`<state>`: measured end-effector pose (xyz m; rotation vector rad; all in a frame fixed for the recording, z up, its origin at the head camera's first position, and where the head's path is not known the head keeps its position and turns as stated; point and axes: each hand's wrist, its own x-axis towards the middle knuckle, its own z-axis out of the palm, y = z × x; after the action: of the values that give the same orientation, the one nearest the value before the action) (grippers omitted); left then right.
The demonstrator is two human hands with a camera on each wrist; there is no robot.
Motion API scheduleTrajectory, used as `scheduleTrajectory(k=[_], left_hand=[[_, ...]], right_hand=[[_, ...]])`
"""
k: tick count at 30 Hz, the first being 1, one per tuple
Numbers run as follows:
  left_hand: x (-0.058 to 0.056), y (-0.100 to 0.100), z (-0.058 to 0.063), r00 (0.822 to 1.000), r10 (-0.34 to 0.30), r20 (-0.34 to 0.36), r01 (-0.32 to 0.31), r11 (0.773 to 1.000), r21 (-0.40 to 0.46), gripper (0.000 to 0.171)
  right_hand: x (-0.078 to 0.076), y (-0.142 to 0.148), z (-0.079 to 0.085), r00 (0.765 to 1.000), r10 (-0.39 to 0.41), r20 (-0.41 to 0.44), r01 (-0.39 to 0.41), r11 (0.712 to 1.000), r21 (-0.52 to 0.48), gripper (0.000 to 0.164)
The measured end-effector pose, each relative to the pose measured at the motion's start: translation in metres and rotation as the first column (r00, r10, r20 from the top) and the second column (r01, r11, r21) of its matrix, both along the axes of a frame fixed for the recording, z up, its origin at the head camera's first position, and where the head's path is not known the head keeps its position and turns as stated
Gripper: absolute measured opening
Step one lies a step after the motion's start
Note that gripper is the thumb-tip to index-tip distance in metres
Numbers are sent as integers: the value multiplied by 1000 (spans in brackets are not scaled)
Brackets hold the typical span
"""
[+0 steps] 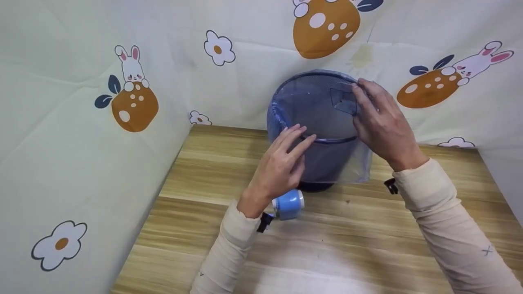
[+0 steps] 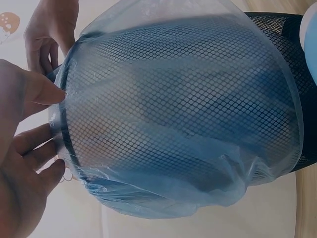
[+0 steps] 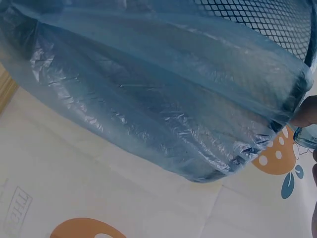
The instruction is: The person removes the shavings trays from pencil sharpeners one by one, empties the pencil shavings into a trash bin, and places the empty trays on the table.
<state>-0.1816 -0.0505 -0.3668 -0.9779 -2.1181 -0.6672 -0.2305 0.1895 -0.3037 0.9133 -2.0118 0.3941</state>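
A dark mesh wastebasket (image 1: 322, 161) stands upright with a translucent blue garbage bag (image 2: 198, 148) over its rim, the bag's loose edge hanging down the outside. My left hand (image 1: 280, 163) is at the near left of the rim, thumb and fingers on the bag's folded edge. On the right side of the rim, my right hand (image 1: 382, 120) pinches the bag, its thumb on the plastic in the right wrist view. Just inside the rim, beside those fingers, is a small square outlined in dark blue (image 1: 344, 101).
A small blue cylinder with white ends (image 1: 289, 204) lies by the basket's base, under my left wrist. The wooden tabletop (image 1: 347, 241) meets a pale printed cloth (image 1: 245, 90) behind the basket and at the left side.
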Motion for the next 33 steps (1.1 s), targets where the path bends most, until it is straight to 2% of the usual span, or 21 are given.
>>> scheduleTrajectory(k=[10, 19, 24, 33], left_hand=[[0, -3, -2, 1000, 0, -13, 0, 1000, 11, 44], [1, -6, -3, 1000, 21, -22, -20, 1000, 6, 42], [2, -7, -3, 1000, 22, -13, -22, 1000, 7, 41], [6, -7, -3, 999, 41, 10, -41, 999, -13, 41]], right_hand=[[11, 15, -1, 989, -61, 135, 70, 996, -63, 68], [20, 30, -3, 988, -82, 131, 95, 991, -95, 68], [26, 38, -8, 987, -75, 140, 97, 982, -163, 67], [32, 53, -14, 974, -132, 185, 169, 964, -203, 68]])
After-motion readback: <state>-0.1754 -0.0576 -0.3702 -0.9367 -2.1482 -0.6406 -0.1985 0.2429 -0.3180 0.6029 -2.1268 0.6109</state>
